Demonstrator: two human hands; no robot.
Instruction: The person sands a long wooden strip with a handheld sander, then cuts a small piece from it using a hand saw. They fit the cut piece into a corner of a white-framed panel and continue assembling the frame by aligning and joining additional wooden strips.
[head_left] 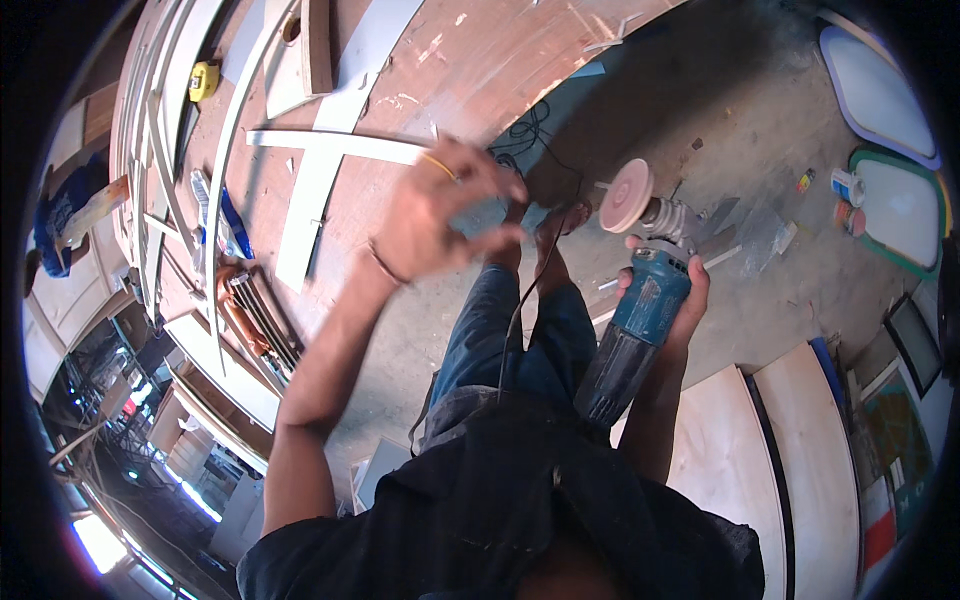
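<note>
Blue-bodied grinder (640, 330) held upright in right hand (668, 300), fingers clenched round the housing near the head, dark rear end pointing down toward the body. Pink disc (627, 196) at top of grinder, tilted, facing left and clear of any surface; judged held away from the body and off the work for safety or for inspection. Black cord (520, 300) running from grinder down across the jeans (520, 340), more cord looped on the concrete floor (760, 130) up and left of the disc.

Left hand (440, 215) raised left of the grinder, level with the disc but apart from it, fingers half curled and blurred; not closed on anything visible, though whether something small is pinched cannot be told. Band on the wrist.

Brown worktop (440, 70) up and left of grinder, carrying white strips (340, 145) laid crosswise and a yellow tape measure (203, 80) at its far left. Pale boards (790, 450) leaning down and right of grinder. Small cans (848, 200) and framed panels (900, 205) right of grinder on the floor.
</note>
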